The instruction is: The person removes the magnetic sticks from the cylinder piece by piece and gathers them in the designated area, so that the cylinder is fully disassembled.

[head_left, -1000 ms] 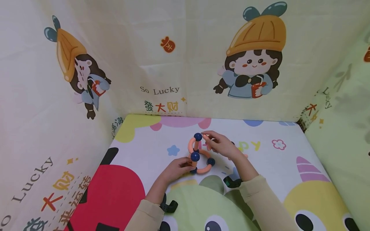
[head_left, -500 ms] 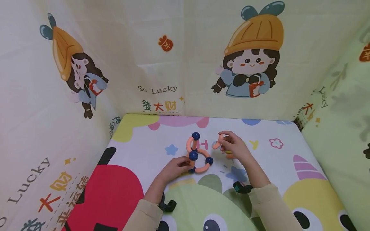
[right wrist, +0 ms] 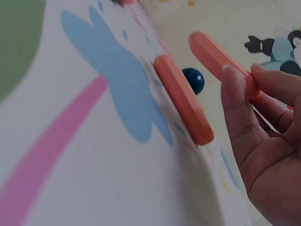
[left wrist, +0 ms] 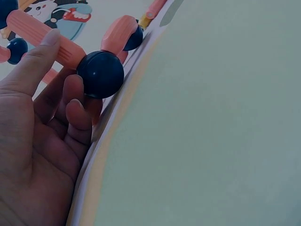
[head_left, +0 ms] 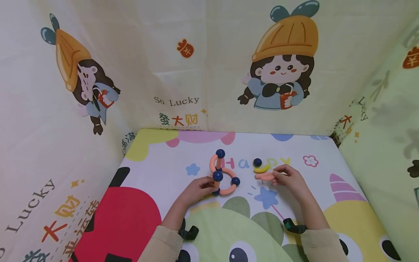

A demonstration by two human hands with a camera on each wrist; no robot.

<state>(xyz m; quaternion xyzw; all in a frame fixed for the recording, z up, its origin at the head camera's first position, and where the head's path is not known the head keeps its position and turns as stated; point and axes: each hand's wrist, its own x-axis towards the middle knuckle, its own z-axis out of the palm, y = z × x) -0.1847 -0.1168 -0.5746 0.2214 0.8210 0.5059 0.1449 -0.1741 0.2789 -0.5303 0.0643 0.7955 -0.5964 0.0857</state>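
A toy frame of orange magnetic building sticks and dark blue balls stands on the printed tabletop, with a ring at its base and a curved piece rising behind. My left hand grips it at its near left; in the left wrist view the thumb lies along an upright orange stick, beside a blue ball. Off to the right, my right hand pinches an orange stick between thumb and fingertips. Below that one lies another orange stick on the table.
Beyond the right hand's fingertips lie a yellow curved stick and a loose blue ball. Patterned cloth walls enclose the table's back and sides. The tabletop carries cartoon prints.
My right hand has moved from the frame's top ball to the right and nearer, down by the loose pieces, an orange stick in its fingers. My left hand keeps its grip.
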